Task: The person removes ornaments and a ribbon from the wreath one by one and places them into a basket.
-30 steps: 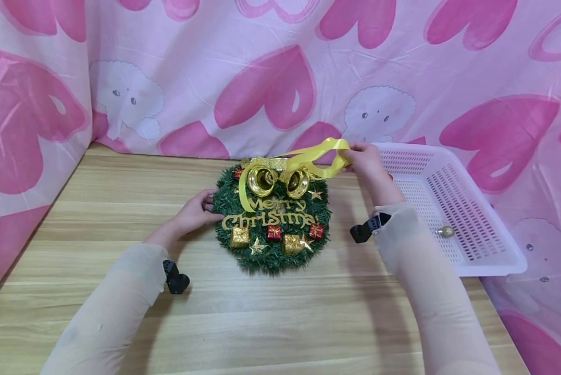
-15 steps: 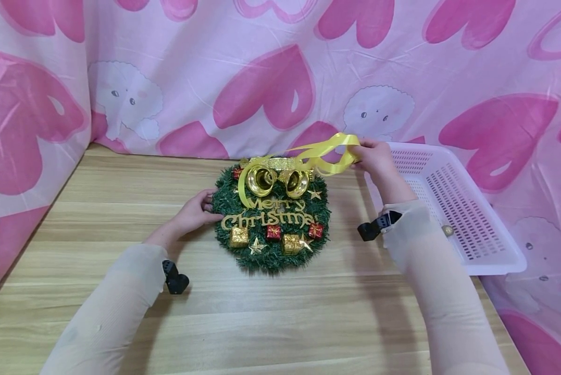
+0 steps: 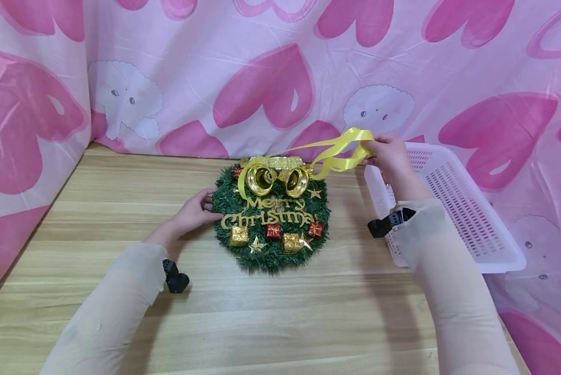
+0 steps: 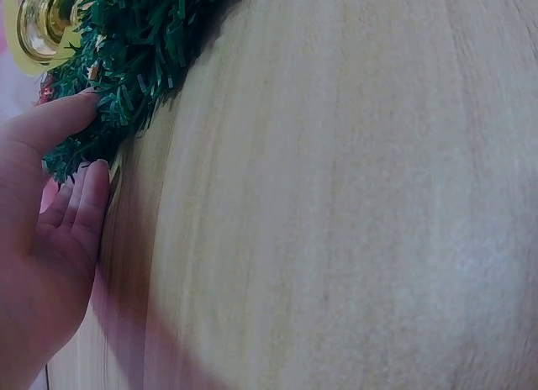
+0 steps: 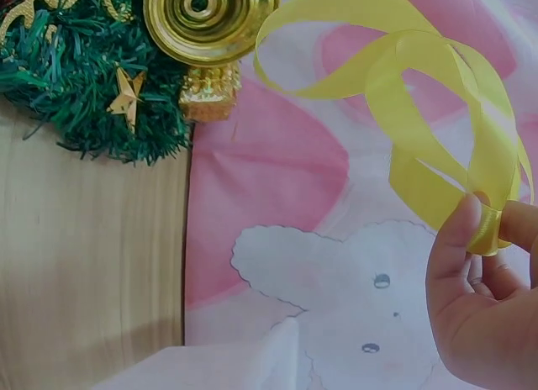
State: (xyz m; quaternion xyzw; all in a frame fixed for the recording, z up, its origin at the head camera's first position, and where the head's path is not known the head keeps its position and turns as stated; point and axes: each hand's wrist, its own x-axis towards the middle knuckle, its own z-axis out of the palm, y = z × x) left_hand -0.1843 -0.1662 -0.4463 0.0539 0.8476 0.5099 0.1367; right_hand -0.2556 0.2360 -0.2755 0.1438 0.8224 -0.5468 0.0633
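Observation:
A green Christmas wreath point(image 3: 271, 260) with gold "Merry Christmas" lettering, small gift boxes, stars and two gold bells point(image 3: 297, 180) lies on the table. My left hand point(image 3: 193, 212) holds its left edge, thumb on the front tinsel and fingers at the side, as the left wrist view shows. Up at the back right, my right hand point(image 3: 393, 159) pinches a looped yellow ribbon point(image 3: 338, 151) between thumb and fingers. From there the ribbon stretches left to the wreath's top, and its other end curves down beside the left bell. In the right wrist view the ribbon loops point(image 5: 403, 79) hang loose above the fingertips.
A white perforated plastic basket point(image 3: 500, 234) stands at the right, partly behind my right forearm. A pink heart-patterned cloth point(image 3: 182, 88) hangs behind and beside the wooden table point(image 3: 242, 323).
My right hand has moved right and slightly up, drawing the ribbon farther from the wreath; its end by the left bell has slid upward. The left hand has stayed at the wreath.

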